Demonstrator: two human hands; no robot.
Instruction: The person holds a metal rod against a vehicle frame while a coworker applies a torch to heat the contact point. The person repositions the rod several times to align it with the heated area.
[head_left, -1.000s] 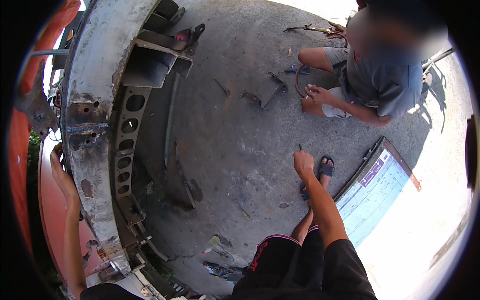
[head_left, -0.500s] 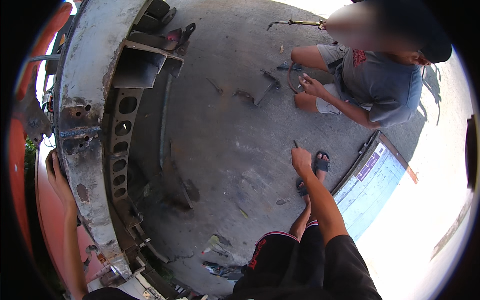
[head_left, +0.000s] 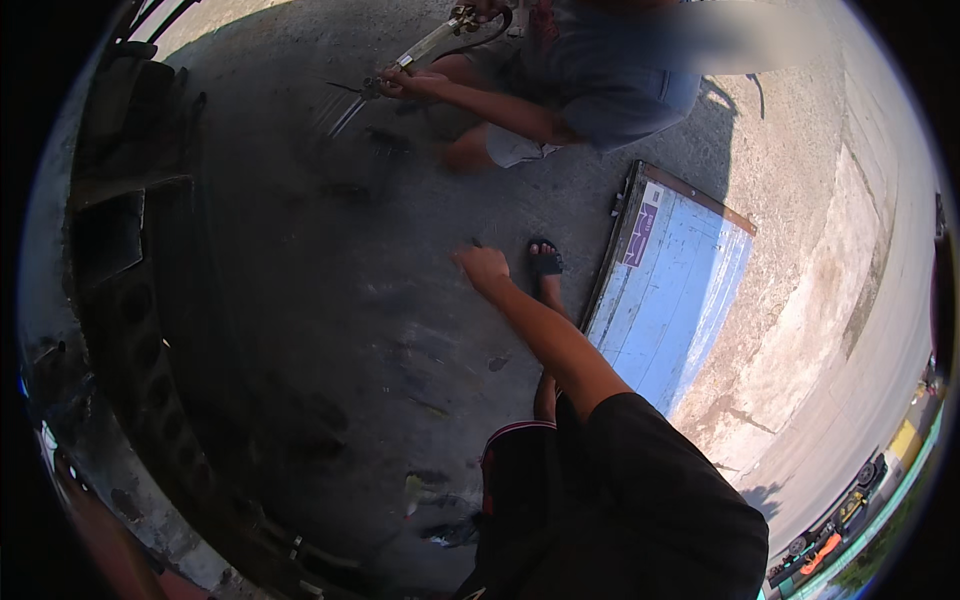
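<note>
My right hand (head_left: 482,268) is held out over the grey concrete floor, its fingers closed. The dark tip of a short thin rod (head_left: 476,243) pokes out above the fist; the fingers cover the rest, so its kind does not show. My left hand is not in view. Across from me a co-worker crouches, both hands on a gas cutting torch (head_left: 425,47) with a brass-coloured body and thin metal tubes that point down to the left.
A blue board (head_left: 660,290) with a dark frame lies right of my arm. Along the left runs a worn metal vehicle frame (head_left: 105,440) with a row of holes beside it, deep in shade. A hose (head_left: 490,38) trails from the torch. Vehicles stand far off at lower right.
My view has swung right, so the metal frame slides left and my left hand leaves the picture. The co-worker now has both hands on the torch. My right fist stays closed.
</note>
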